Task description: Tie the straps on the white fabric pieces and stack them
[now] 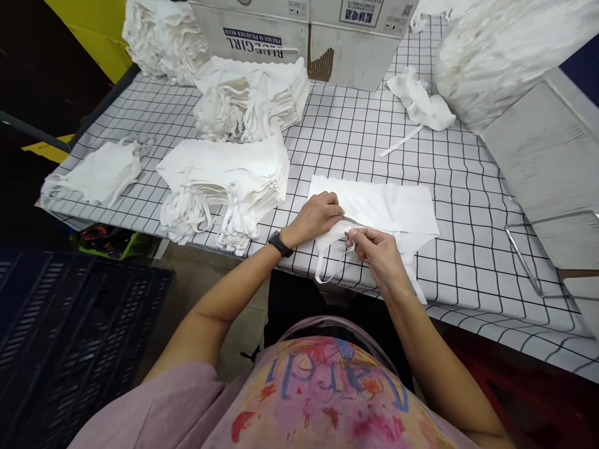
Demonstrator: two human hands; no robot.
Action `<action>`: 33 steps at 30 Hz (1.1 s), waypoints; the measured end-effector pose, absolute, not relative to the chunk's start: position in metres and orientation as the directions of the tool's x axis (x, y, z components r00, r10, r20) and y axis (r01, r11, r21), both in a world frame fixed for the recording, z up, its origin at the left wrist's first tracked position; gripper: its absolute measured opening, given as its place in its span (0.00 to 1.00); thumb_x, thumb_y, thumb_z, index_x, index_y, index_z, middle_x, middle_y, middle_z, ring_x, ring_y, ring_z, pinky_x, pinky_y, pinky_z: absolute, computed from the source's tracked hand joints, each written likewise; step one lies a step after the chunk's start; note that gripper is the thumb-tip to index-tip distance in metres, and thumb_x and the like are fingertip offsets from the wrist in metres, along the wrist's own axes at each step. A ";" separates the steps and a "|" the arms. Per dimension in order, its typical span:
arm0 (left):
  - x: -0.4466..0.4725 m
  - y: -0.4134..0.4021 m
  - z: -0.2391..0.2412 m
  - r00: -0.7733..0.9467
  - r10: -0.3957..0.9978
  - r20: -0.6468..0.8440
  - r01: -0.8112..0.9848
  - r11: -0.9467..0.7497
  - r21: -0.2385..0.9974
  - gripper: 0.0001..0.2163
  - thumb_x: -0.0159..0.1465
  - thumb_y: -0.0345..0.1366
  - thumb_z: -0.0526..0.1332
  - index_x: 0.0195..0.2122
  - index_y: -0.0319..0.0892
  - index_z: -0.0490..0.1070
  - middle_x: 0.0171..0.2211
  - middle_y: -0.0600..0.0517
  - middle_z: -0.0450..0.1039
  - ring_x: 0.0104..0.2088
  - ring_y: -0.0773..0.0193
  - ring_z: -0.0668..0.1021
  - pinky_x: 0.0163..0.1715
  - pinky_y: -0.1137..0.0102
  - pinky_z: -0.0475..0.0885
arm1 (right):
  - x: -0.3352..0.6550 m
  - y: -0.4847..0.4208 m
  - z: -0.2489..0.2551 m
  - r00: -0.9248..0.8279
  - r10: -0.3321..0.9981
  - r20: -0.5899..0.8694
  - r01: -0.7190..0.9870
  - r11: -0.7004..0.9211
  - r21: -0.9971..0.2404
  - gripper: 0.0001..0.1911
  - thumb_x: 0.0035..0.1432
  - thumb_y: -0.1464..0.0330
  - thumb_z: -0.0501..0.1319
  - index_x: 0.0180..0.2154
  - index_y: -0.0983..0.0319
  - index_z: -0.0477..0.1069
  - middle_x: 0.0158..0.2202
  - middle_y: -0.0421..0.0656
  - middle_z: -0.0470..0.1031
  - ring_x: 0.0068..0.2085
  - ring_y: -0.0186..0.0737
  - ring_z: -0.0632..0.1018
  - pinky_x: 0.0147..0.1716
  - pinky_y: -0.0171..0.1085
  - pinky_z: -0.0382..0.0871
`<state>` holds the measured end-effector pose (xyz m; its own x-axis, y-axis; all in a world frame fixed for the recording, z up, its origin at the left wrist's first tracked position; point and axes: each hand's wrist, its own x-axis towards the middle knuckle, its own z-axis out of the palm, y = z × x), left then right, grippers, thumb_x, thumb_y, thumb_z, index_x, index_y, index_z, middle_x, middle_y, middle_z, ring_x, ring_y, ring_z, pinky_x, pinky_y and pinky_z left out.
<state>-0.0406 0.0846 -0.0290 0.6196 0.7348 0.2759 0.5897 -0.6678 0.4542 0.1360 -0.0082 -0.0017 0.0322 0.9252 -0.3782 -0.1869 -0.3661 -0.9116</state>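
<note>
A white strapped top, like a short camisole, lies spread at the table's front edge with its straps toward me. My left hand rests on its left part, fingers closed on the cloth near the neckline. Pinched between the thumb and fingertips of my right hand is a thin white strap, which loops down over the table edge. A small ring or slider seems to sit at those fingertips, too small to tell. Left of my hands stands a neat pile of the same white tops, straps hanging forward.
Behind that pile is another stack of tops, before a cardboard beer box. A loose top lies far left, a crumpled one at back right. A plastic bag, a box and a metal wire frame stand right.
</note>
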 end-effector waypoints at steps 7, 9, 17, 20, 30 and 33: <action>-0.039 0.092 -0.035 0.575 0.732 0.366 0.484 -0.665 0.569 0.06 0.69 0.37 0.66 0.36 0.43 0.80 0.36 0.51 0.78 0.40 0.61 0.76 0.40 0.64 0.68 | 0.132 0.011 0.002 0.069 0.916 -0.396 -0.164 -0.381 -0.910 0.13 0.51 0.62 0.73 0.24 0.64 0.78 0.25 0.42 0.75 0.20 0.26 0.56 0.19 0.34 0.46; -0.039 0.090 -0.032 0.599 0.715 0.362 0.506 -0.688 0.521 0.06 0.69 0.36 0.65 0.36 0.43 0.79 0.35 0.51 0.78 0.40 0.60 0.75 0.41 0.63 0.67 | 0.131 0.015 0.003 0.073 0.913 -0.401 -0.138 -0.389 -0.911 0.13 0.51 0.62 0.72 0.24 0.64 0.78 0.24 0.42 0.74 0.21 0.26 0.56 0.19 0.35 0.46; -0.035 0.087 -0.027 0.673 0.642 0.367 0.521 -0.764 0.381 0.11 0.73 0.35 0.57 0.34 0.43 0.75 0.35 0.49 0.77 0.41 0.58 0.74 0.45 0.58 0.64 | 0.133 0.022 -0.001 0.067 0.913 -0.402 -0.054 -0.399 -0.915 0.16 0.53 0.59 0.71 0.23 0.64 0.77 0.23 0.42 0.73 0.21 0.27 0.56 0.20 0.35 0.47; -0.035 0.086 -0.028 0.677 0.630 0.381 0.512 -0.774 0.372 0.12 0.74 0.35 0.56 0.33 0.43 0.74 0.34 0.49 0.77 0.41 0.58 0.74 0.45 0.58 0.63 | 0.133 0.023 0.001 0.072 0.911 -0.406 -0.023 -0.405 -0.914 0.16 0.53 0.59 0.71 0.22 0.64 0.76 0.22 0.41 0.71 0.21 0.27 0.56 0.21 0.35 0.48; -0.035 0.086 -0.032 0.692 0.626 0.360 0.529 -0.779 0.338 0.14 0.75 0.37 0.55 0.33 0.43 0.74 0.34 0.49 0.76 0.41 0.58 0.73 0.44 0.57 0.66 | 0.137 0.028 0.001 0.024 0.912 -0.409 0.074 -0.410 -0.909 0.17 0.54 0.61 0.69 0.20 0.63 0.73 0.21 0.41 0.71 0.21 0.27 0.57 0.21 0.35 0.49; -0.035 0.085 -0.031 0.706 0.614 0.353 0.520 -0.788 0.330 0.15 0.75 0.36 0.53 0.32 0.43 0.74 0.34 0.48 0.74 0.42 0.57 0.73 0.45 0.57 0.67 | 0.138 0.030 0.000 0.032 0.908 -0.418 0.133 -0.419 -0.898 0.17 0.54 0.62 0.68 0.19 0.63 0.74 0.16 0.37 0.63 0.21 0.28 0.55 0.21 0.35 0.47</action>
